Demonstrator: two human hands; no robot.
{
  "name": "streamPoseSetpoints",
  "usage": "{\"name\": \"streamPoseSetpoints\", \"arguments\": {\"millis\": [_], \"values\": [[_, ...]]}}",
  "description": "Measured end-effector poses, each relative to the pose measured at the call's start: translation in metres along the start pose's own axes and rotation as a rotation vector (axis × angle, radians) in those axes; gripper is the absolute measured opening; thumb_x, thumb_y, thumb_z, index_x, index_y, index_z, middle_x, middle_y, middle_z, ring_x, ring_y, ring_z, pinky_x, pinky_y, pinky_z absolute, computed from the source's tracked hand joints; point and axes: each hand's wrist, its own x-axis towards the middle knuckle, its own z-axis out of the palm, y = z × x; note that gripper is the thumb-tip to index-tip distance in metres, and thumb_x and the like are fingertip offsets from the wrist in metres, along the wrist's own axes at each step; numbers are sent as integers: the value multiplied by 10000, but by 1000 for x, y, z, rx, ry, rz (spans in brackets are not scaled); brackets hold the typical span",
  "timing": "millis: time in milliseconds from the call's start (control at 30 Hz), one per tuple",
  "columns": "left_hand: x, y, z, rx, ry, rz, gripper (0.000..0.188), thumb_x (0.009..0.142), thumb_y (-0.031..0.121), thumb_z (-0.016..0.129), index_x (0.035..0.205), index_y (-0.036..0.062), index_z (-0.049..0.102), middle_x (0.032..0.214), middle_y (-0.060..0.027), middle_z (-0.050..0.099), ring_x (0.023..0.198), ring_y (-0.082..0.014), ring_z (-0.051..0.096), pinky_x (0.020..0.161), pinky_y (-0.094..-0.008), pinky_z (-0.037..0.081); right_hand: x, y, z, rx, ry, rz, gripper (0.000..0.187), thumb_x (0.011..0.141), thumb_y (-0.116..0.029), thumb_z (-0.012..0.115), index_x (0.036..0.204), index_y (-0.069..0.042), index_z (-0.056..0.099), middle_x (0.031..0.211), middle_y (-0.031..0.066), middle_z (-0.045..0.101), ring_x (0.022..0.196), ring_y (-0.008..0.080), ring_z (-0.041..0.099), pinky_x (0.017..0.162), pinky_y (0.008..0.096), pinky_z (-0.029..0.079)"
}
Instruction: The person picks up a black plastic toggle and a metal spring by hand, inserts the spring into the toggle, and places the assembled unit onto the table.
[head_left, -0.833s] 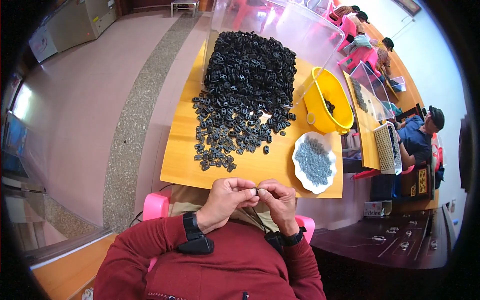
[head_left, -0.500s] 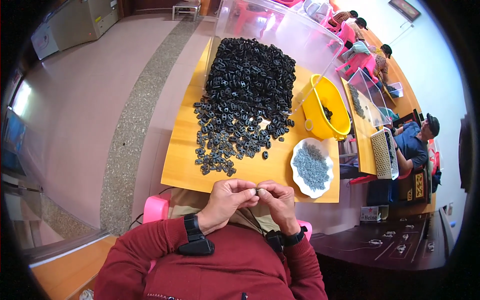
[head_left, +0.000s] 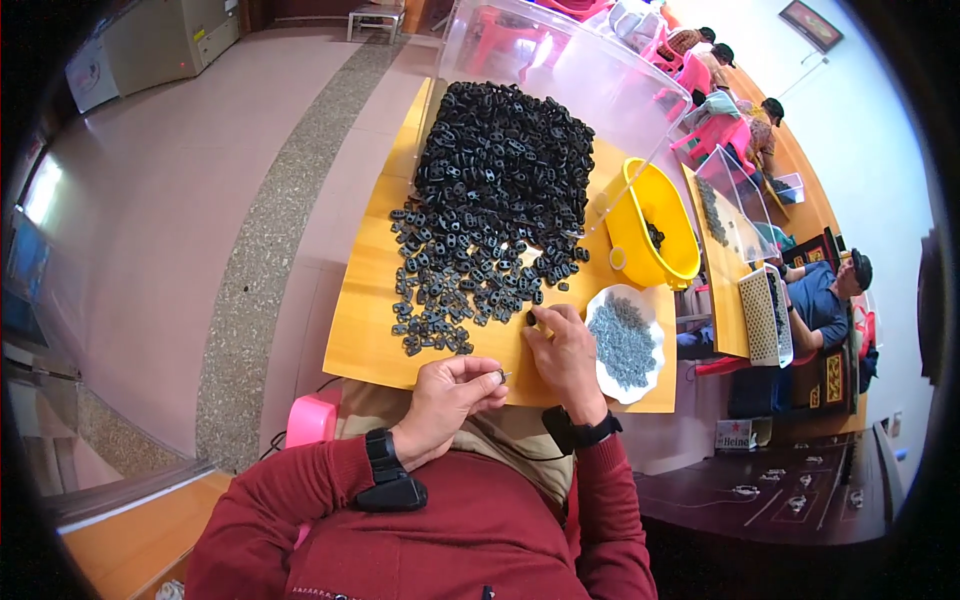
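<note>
My left hand (head_left: 452, 402) is over the table's near edge, thumb and forefinger pinched on a small dark piece with a thin metallic tip (head_left: 504, 377). What kind of piece it is, I cannot make out. My right hand (head_left: 566, 362) is over the table, its fingertips closed on a small black two-hole plastic piece (head_left: 531, 318) lying apart from the heap. Many like it form a black heap (head_left: 505, 150) that spills toward me. Beside my right hand stands a white scalloped bowl (head_left: 655, 378) of tiny grey metal parts (head_left: 622, 340).
The clear plastic bin (head_left: 625, 85) lies around the heap. A yellow tub (head_left: 688, 235) with some black pieces stands behind the bowl. Rightward is another table (head_left: 733, 325) with a perforated white basket (head_left: 762, 320) and a seated person (head_left: 822, 300); more people sit farther back.
My right hand has left my left hand and reached forward to a loose black piece on the table. My left hand has stayed put with its small piece.
</note>
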Motion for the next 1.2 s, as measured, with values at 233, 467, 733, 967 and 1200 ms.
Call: {"name": "streamPoseSetpoints", "arguments": {"millis": [233,467,733,967,1200], "values": [[0,0,1,-1,2,6,134,891,48,619,1007,-15,595,882,-74,647,780,-133,652,721,-258,568,0,-1,5,-145,-22,-68,158,868,-111,576,1011,-45,591,946,124,586,711,335,615,604,403,501],[0,0,0,-9,18,1,125,890,39,614,1004,-11,598,890,-72,647,785,-134,650,736,-270,571,-10,-4,2,-223,-40,-110,104,864,-116,592,953,-63,603,912,102,597,695,309,620,582,397,494],[1,0,-1,-13,16,11,117,891,38,612,999,-5,597,890,-71,649,785,-133,652,738,-271,570,-35,11,3,35,45,-131,88,908,-101,568,905,-22,606,797,95,635,684,243,644,586,309,510],[2,0,0,-49,-14,21,109,904,32,590,1007,-4,588,881,-79,647,792,-147,658,747,-283,576,-50,-15,-1,1195,-270,510,156,950,-96,548,951,47,611,822,76,652,698,120,634,613,234,564],[2,2,1,-73,-24,34,112,908,26,580,1013,-13,582,895,-96,644,805,-163,665,744,-276,579,-57,-21,8,1305,-295,624,164,921,-59,584,1044,45,613,903,83,663,740,114,640,654,247,578]]}}
